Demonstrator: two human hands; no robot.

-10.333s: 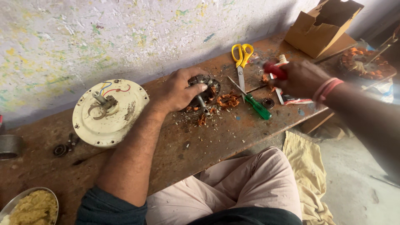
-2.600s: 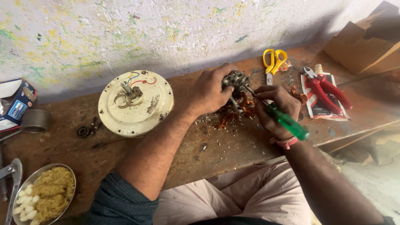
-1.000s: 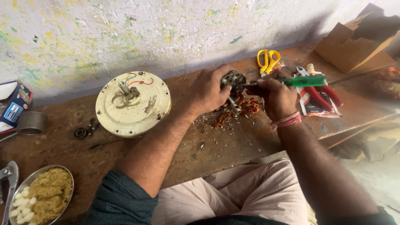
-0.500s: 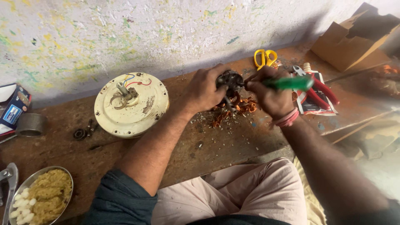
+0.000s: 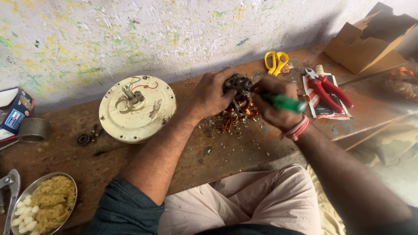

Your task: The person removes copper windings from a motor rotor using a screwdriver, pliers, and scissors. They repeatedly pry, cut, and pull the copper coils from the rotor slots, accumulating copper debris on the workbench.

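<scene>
A steel plate (image 5: pixel 41 206) of food is sitting cut off at the near left on the worn wooden bench (image 5: pixel 209 152). Farther in, the left hand (image 5: pixel 213 93) is gripping a dark motor core (image 5: pixel 237 85), mostly hidden, while the right hand (image 5: pixel 272 102) is clutching a green-handled screwdriver (image 5: pixel 287 103) against it. A speckled wall (image 5: pixel 152 30) is rising behind.

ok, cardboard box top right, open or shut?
Open. The cardboard box lies with its flaps spread and its dark inside showing; contents cannot be seen.
</scene>
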